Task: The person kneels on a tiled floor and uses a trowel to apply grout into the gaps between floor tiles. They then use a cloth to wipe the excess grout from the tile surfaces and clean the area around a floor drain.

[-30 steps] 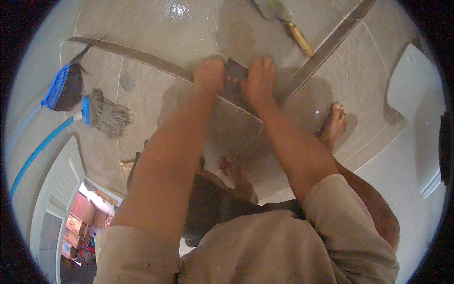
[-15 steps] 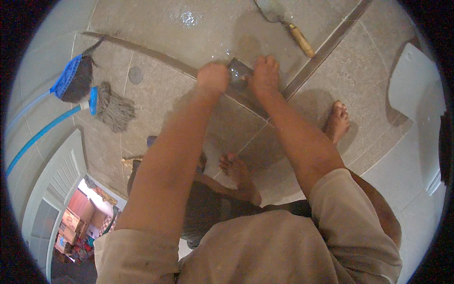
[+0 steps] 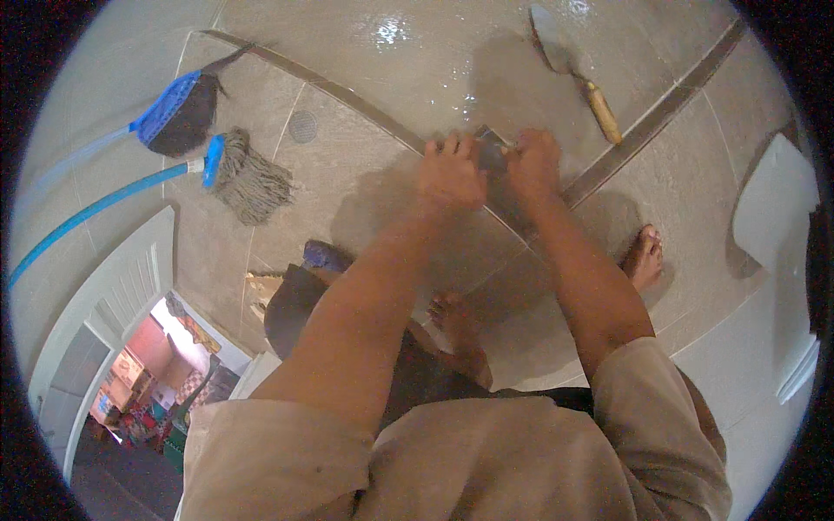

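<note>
Between my two hands is a small, dark, flat rectangular plate (image 3: pixel 493 151) with a wet sheen, tilted over the corner of the floor's raised strip. My left hand (image 3: pixel 450 175) is at its left edge, fingers bent, partly hiding it. Around the right edge, my right hand (image 3: pixel 533 165) is closed. The plate's lower part and both thumbs are mostly hidden. Beyond the right hand, a trowel (image 3: pixel 601 113) with a wooden handle and a metal blade lies on the wet, grey-brown floor patch (image 3: pixel 408 78).
Dark raised strips (image 3: pixel 347 97) border the wet patch and meet near my hands. At left lie a blue broom (image 3: pixel 174 113), a grey string mop (image 3: pixel 252 178) and a round drain cover (image 3: pixel 303 127). A white door (image 3: pixel 113 304) stands ajar. A white fixture (image 3: pixel 777 208) is at right.
The view has shifted, so the floor things appear lower and further right. My left hand's fingers now look more spread. The plate stays between both hands.
</note>
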{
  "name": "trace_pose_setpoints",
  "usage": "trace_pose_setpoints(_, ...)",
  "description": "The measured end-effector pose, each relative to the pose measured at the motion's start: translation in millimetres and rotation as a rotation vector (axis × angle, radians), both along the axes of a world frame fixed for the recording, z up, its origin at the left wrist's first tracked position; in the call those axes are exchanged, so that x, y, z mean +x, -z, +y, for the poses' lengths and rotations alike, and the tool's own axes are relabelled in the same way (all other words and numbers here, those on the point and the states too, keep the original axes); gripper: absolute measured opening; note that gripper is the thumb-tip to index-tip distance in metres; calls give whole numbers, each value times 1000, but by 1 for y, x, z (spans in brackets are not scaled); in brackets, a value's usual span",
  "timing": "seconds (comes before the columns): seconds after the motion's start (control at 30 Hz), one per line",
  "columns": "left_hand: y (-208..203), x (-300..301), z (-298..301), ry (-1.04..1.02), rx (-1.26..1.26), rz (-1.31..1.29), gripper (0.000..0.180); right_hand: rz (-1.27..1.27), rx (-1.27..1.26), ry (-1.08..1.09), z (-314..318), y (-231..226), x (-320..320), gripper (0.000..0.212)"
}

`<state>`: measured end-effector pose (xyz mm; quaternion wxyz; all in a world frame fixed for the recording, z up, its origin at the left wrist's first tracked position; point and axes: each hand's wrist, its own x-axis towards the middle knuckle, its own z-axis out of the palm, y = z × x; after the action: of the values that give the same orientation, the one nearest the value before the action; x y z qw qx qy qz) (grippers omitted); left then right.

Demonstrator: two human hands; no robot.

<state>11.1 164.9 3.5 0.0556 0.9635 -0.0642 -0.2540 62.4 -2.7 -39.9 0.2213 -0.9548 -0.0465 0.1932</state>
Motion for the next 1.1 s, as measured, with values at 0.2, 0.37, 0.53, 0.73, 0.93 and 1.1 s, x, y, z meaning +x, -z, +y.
trace_pose_setpoints(0.2,1,-2,1,-8,-3,32,59,30,50,-53,-7,9,3,39)
trace_pose_setpoints(0.37,-7,3,-1,-37,-10,67,54,-251,-12,77,-29,7,18,53)
trace_pose_setpoints(0.53,-5,2,-7,-110,-52,95,58,-355,-392,169,-56,-31,68,61)
trace_pose_setpoints(0.73,-4,3,-4,-117,-44,43,55,-190,-498,41,-80,-16,105,63)
trace_pose_setpoints(0.93,-9,6,-5,-108,-66,104,56,-216,-235,-103,-92,-24,126,59)
trace_pose_setpoints(1.1,-12,7,-6,-133,-57,182,61,76,129,159,-64,-108,83,48)
